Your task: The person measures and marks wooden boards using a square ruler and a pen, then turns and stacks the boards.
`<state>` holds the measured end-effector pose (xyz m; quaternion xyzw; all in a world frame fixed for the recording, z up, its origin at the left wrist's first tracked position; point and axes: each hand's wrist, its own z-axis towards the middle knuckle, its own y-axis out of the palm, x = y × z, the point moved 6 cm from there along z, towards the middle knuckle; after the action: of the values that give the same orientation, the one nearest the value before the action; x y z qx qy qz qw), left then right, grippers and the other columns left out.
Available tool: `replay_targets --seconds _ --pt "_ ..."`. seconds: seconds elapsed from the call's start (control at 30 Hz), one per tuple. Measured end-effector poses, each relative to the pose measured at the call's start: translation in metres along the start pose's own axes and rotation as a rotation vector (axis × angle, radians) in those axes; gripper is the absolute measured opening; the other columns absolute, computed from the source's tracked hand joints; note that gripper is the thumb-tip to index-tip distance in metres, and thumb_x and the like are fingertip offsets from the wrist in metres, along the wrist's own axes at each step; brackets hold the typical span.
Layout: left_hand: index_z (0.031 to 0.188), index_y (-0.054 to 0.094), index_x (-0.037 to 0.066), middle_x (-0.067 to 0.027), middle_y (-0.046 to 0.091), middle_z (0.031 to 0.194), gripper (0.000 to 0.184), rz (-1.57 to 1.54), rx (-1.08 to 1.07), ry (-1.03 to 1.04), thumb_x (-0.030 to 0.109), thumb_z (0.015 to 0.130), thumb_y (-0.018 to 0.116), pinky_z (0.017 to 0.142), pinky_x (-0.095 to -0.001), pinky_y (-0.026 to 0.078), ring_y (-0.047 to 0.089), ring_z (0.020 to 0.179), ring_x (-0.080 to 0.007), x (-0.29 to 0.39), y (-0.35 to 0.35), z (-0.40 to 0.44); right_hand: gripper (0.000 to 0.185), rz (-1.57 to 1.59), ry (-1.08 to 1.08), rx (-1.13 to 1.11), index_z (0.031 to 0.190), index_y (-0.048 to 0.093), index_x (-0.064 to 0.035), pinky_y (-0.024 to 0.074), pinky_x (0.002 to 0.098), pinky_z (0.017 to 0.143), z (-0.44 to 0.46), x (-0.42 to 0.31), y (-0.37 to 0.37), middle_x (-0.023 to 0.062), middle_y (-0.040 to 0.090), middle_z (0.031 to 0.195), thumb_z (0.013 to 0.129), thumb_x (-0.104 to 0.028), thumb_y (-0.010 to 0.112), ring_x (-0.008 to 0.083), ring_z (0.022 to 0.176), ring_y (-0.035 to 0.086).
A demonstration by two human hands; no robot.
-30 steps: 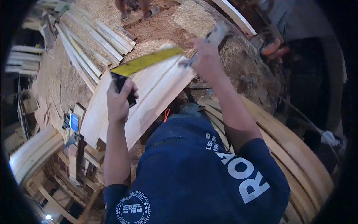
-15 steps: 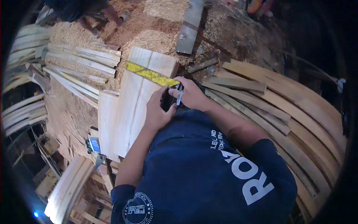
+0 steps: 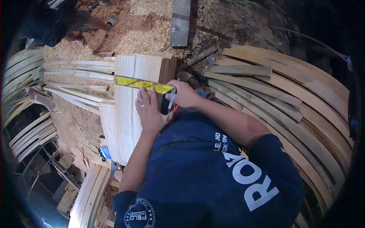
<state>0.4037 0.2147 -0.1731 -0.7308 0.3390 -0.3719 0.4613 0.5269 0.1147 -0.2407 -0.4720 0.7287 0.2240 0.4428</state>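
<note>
A yellow-bladed square lies across the top of a stack of pale boards, its black handle along the boards' right edge. My left hand lies with fingers spread, fingertips on the blade and the thumb near the handle. A ring shows on one finger. My right hand is closed around a slim pale marking tool, beside the corner where blade and handle meet. The tool's lower end points down along the handle.
Long boards fan out on the right. Narrow strips lie on the left over sawdust. A grey plank lies ahead. Another person's leg shows at upper left. A blue-and-white object is beside the stack.
The square has gone from being held in the air to lying across the boards. My left hand has spread onto the blade, and my right hand has come in to its corner.
</note>
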Motion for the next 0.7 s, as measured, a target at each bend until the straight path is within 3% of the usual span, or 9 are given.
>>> replay_targets --seconds 0.2,0.23,0.33,0.43,0.57,0.7 --pt "0.162 0.038 0.019 -0.0328 0.019 0.167 0.112 0.040 0.137 -0.004 0.050 0.066 0.087 0.118 -0.0695 0.021 0.024 0.151 -0.0552 -0.017 0.006 0.033 0.039 0.129 -0.055 0.043 0.118 0.065 0.0017 0.0540 0.0363 0.077 0.034 -0.012 -0.004 0.0148 0.070 0.095 0.086 -0.012 0.082 0.0217 0.086 0.069" --pt "0.161 0.040 0.021 -0.0320 0.020 0.168 0.109 0.032 0.158 0.007 0.049 0.066 0.087 0.118 -0.0699 0.021 0.025 0.151 -0.0555 -0.017 0.005 0.035 0.037 -0.001 -0.106 0.087 0.119 0.066 0.0008 0.0543 0.0341 0.076 0.032 -0.018 -0.008 0.0117 0.071 0.096 0.086 -0.008 0.082 0.0184 0.085 0.069" --pt "0.157 0.047 0.026 -0.0300 0.023 0.168 0.102 0.006 0.215 0.045 0.049 0.066 0.087 0.117 -0.0713 0.021 0.027 0.150 -0.0560 -0.014 0.008 0.035 0.038 0.233 0.001 0.014 0.118 0.066 0.0010 0.0543 0.0342 0.076 0.031 -0.008 -0.004 0.0103 0.071 0.095 0.085 -0.007 0.082 0.0168 0.085 0.068" --pt "0.156 0.049 0.029 -0.0291 0.027 0.167 0.098 -0.016 0.252 0.085 0.054 0.068 0.086 0.117 -0.0727 0.021 0.028 0.150 -0.0563 -0.017 0.010 0.034 0.041 0.141 -0.069 0.055 0.119 0.066 0.0014 0.0548 0.0353 0.078 0.033 -0.010 -0.004 0.0114 0.072 0.096 0.083 -0.009 0.083 0.0176 0.086 0.069" --pt "0.155 0.049 0.032 -0.0278 0.028 0.167 0.098 -0.045 0.307 0.110 0.055 0.068 0.085 0.116 -0.0732 0.021 0.029 0.149 -0.0567 -0.016 0.006 0.036 0.041 0.063 -0.092 0.079 0.118 0.069 -0.0001 0.0548 0.0397 0.083 0.030 -0.021 -0.014 0.0179 0.074 0.100 0.081 -0.012 0.083 0.0281 0.091 0.072" --pt "0.152 0.053 0.034 -0.0253 0.030 0.167 0.095 -0.042 0.318 0.076 0.058 0.065 0.082 0.117 -0.0732 0.021 0.030 0.151 -0.0528 -0.016 0.005 0.055 0.041 -0.052 -0.069 0.081 0.118 0.069 -0.0019 0.0549 0.0397 0.083 0.046 -0.035 -0.031 0.0186 0.074 0.102 0.081 -0.013 0.084 0.0296 0.092 0.072"
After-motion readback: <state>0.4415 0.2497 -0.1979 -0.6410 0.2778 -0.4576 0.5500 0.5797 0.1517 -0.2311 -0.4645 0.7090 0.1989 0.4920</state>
